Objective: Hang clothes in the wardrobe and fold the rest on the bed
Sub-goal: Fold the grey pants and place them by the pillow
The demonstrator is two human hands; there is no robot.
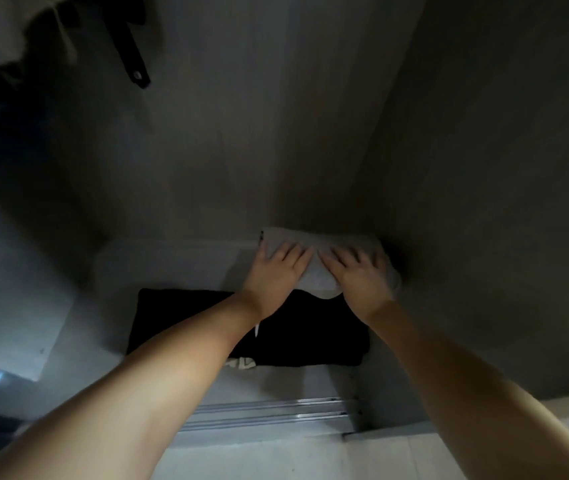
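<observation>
Deep at the frame's centre, on the wardrobe floor (179, 268), I see both hands flat on a folded grey garment (314, 268): left hand (276, 271) and right hand (359, 277) side by side, fingers straight, pressing. Soft and light, I judge; best lifted from its folded edges. Folded black clothes (293, 334) lie nearer.

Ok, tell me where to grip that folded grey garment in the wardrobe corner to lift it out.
Take the folded grey garment by its two short ends, coming from the front opening. It lies flat and wide against the back wall, with the side wall close on its right. The left hand and right hand rest flat on top.
</observation>
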